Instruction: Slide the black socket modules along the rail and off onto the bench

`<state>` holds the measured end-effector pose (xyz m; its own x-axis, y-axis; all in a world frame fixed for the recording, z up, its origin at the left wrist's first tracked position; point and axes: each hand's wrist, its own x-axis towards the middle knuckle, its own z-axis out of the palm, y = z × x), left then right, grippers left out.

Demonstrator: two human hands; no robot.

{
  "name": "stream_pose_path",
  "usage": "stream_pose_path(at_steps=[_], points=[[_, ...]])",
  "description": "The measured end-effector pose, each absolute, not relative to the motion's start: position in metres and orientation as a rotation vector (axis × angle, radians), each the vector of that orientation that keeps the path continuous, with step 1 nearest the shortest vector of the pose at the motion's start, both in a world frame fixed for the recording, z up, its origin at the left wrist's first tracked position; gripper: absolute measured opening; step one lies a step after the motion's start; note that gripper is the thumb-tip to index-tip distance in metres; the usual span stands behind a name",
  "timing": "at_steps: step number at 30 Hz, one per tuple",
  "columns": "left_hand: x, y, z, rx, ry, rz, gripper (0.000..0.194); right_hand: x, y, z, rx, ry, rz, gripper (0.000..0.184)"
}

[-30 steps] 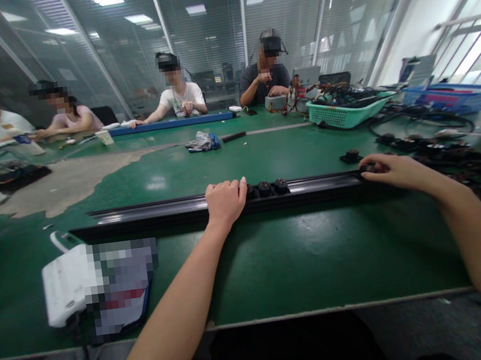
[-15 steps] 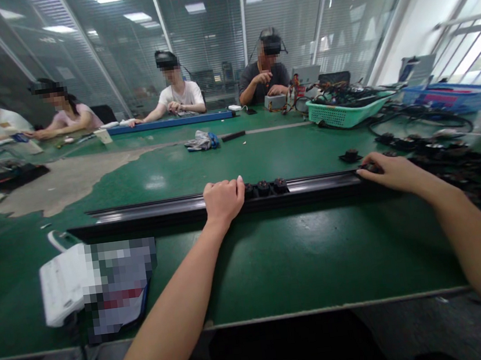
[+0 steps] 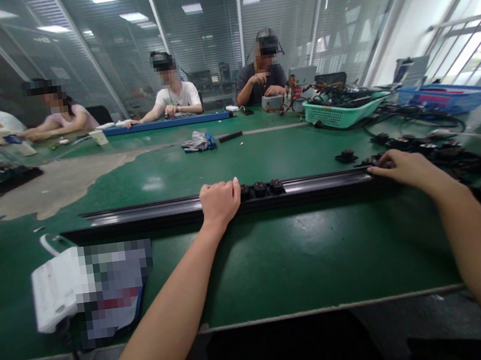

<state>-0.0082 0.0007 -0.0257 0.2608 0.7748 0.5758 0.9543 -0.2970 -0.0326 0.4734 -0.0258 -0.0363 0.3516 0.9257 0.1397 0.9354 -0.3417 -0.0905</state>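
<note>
We see passage for a hand over the green table (image 3: 312,264), on the near side of the black rail (image 3: 265,203). On the far side, the grey cloth (image 3: 198,142) limits us. The dark parts (image 3: 445,150) obstruct the right; the white device (image 3: 59,290), the near left.
</note>
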Motion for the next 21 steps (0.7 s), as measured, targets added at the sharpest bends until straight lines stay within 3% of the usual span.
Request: stream_pose_path(at_steps=[21], points=[[-0.008,0.0,-0.026,-2.182,-1.572,-0.669,0.064,0.537,-0.028,-0.045,-2.561,-1.488,-0.233,0.045]])
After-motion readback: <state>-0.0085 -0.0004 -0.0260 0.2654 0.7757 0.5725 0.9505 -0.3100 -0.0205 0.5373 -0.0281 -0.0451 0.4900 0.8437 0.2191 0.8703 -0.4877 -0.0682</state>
